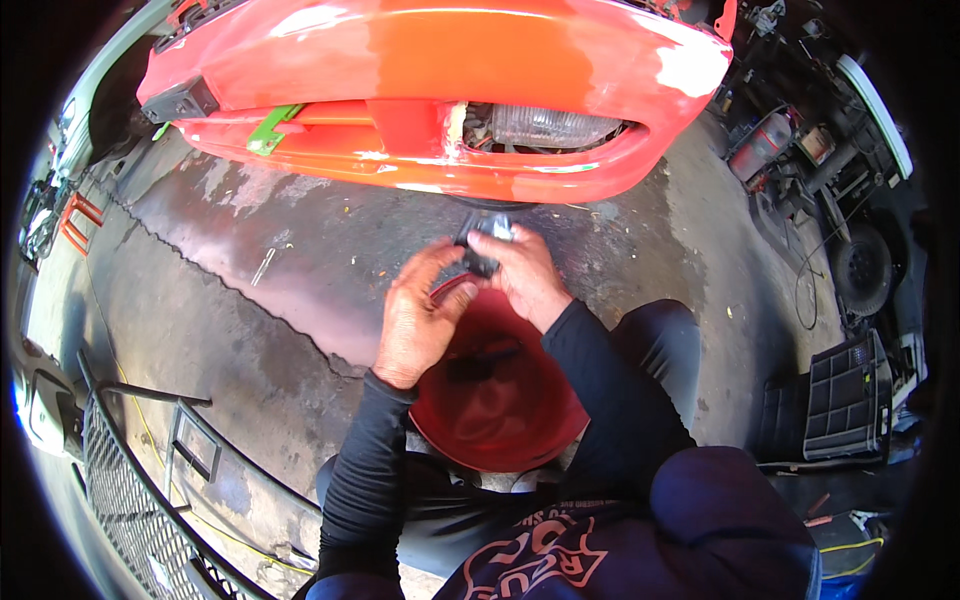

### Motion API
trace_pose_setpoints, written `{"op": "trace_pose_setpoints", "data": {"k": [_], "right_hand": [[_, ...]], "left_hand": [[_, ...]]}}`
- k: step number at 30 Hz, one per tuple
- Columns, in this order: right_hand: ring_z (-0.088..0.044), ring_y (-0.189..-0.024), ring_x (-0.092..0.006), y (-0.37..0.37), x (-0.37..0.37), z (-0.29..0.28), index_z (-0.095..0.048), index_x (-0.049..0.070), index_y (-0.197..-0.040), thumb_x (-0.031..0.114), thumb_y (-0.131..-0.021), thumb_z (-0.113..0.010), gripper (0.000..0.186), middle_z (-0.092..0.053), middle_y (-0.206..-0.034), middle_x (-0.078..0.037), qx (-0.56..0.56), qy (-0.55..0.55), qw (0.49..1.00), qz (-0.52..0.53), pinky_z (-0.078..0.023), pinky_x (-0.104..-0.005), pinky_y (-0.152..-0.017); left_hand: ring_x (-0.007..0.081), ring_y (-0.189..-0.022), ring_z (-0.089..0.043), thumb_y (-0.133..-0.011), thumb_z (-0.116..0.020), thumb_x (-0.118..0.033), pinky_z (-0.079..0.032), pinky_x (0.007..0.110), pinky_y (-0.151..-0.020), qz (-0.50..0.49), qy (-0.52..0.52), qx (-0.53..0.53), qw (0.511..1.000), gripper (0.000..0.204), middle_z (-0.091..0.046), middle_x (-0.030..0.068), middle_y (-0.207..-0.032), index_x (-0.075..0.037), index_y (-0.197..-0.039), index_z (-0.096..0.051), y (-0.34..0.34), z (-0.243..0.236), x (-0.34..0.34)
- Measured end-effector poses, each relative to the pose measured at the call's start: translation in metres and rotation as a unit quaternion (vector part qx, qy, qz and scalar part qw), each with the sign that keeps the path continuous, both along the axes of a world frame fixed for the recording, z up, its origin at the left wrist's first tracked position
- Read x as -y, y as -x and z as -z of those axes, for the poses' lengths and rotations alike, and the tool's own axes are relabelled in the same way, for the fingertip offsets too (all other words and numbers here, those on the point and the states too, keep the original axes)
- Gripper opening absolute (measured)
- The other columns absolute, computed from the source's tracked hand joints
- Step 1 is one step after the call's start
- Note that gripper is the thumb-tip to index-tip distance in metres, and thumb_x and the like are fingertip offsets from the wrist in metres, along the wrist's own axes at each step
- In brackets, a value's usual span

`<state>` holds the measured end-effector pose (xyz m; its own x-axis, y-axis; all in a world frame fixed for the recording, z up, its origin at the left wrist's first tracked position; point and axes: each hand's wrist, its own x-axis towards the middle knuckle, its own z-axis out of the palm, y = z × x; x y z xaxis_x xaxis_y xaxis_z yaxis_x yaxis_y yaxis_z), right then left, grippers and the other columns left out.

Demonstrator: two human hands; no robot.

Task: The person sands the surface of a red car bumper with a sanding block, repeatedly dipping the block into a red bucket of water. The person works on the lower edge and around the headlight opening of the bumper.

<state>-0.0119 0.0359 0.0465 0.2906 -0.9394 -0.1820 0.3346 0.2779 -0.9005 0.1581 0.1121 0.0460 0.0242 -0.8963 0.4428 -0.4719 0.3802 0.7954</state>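
Above a round red basin [500,420], my right hand [528,275] grips a small dark part with a shiny, clear-looking piece [480,262]. Motion blurs it, so its exact kind is hard to make out. My left hand [412,325] is just left of it, thumb and fingers apart, its fingertips close to the part; whether they touch I cannot tell. Inside the basin lies a dark elongated object [482,362]. Just beyond my hands is a red car bumper [420,60] with a clear lamp [550,126] in its right opening.
A green piece [272,130] and a black block [180,100] are on the bumper's left. Metal mesh framing [130,490] stands at lower left. To the right are a black crate [845,400], a tyre [862,270] and cluttered shelving. A crack [230,285] crosses the stained concrete.
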Motion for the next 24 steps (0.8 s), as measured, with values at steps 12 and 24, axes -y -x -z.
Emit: {"op": "trace_pose_setpoints", "data": {"k": [12,24], "right_hand": [[-0.065,-0.079,-0.0278,-0.071,0.077,-0.040,-0.067,0.000,-0.097,0.008,-0.090,-0.073,0.012,-0.064,-0.086,-0.016,-0.303,0.464,0.754,0.354,-0.052,-0.0376,-0.074],[-0.063,-0.084,-0.0086,-0.078,0.095,-0.044,-0.066,-0.001,-0.099,0.003,-0.092,-0.068,0.007,-0.070,-0.089,-0.006,-0.187,0.434,0.807,0.355,-0.053,-0.0294,-0.076]], "left_hand": [[0.0307,-0.117,-0.067,-0.087,-0.077,-0.004,-0.052,0.039,-0.095,-0.050,-0.018,0.013,0.999,0.031,-0.068,0.0156,-0.129,-0.005,-0.118,-0.071,-0.021,-0.005,0.007],[0.0353,-0.118,-0.066,-0.087,-0.075,-0.003,-0.051,0.040,-0.100,-0.025,-0.036,0.027,0.999,0.030,-0.068,0.0179,-0.126,-0.003,-0.117,-0.071,-0.022,0.001,0.020]]}}
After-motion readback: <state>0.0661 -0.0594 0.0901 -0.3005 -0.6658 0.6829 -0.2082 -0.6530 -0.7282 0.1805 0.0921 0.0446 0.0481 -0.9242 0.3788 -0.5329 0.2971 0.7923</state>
